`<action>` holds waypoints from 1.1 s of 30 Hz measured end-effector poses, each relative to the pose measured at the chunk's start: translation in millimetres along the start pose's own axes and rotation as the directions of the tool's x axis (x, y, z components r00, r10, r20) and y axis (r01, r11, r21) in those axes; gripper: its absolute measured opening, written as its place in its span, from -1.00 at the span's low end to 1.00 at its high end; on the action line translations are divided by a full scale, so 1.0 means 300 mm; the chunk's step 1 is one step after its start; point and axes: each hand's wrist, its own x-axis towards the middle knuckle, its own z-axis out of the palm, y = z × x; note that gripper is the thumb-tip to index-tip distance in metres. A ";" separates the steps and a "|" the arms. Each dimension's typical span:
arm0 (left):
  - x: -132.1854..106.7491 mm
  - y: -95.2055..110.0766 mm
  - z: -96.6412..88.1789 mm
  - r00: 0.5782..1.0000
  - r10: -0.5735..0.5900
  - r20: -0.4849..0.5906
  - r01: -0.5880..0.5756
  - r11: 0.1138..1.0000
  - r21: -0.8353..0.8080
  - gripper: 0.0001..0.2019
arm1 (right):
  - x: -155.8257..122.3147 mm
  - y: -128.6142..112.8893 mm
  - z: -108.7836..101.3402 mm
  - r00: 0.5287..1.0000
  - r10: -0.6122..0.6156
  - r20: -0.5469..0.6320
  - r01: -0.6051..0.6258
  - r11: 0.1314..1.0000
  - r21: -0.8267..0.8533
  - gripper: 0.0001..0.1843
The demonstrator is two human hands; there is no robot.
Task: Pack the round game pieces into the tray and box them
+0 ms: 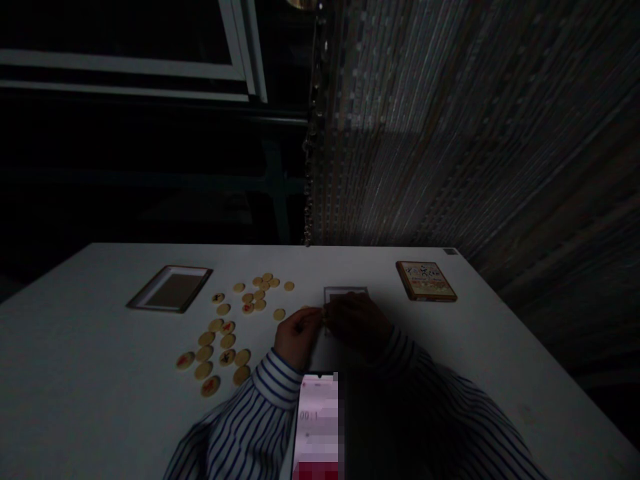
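Note:
My left hand [296,339] is closed, thumb and fingertips pinched together, close to the fingers of my right hand [361,321]. The right hand is curled over a small pale-rimmed tray [345,289] and lies in deep shadow. Whatever the two hands pinch between them is too dark and small to name. Left of my hands, several round wooden xiangqi pieces [243,357] are spread loosely on the white table. A few show red or black characters, such as the red-marked piece [210,386]; others show plain faces.
An open shallow box [207,277] rests at the table's left. On the right lies a box with a printed cover [429,280]. A lit phone [313,427] stands close below my hands. A bead curtain [400,133] hangs behind the table [90,373].

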 end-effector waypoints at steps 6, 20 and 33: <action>-0.006 -0.006 -0.003 0.999 0.027 0.025 -0.029 0.995 0.092 -0.78 | 0.008 0.025 -0.016 1.000 -0.020 0.010 0.020 0.999 -0.036 -0.84; 0.003 -0.064 -0.015 0.851 0.346 0.394 -0.522 0.635 0.569 -0.73 | 0.009 0.078 -0.053 0.972 0.090 0.216 -0.070 0.993 -0.098 -0.80; 0.004 -0.107 -0.010 0.771 0.469 0.430 -0.624 0.426 0.655 -0.83 | 0.006 0.076 -0.054 0.896 0.190 0.402 -0.124 0.975 -0.184 -0.77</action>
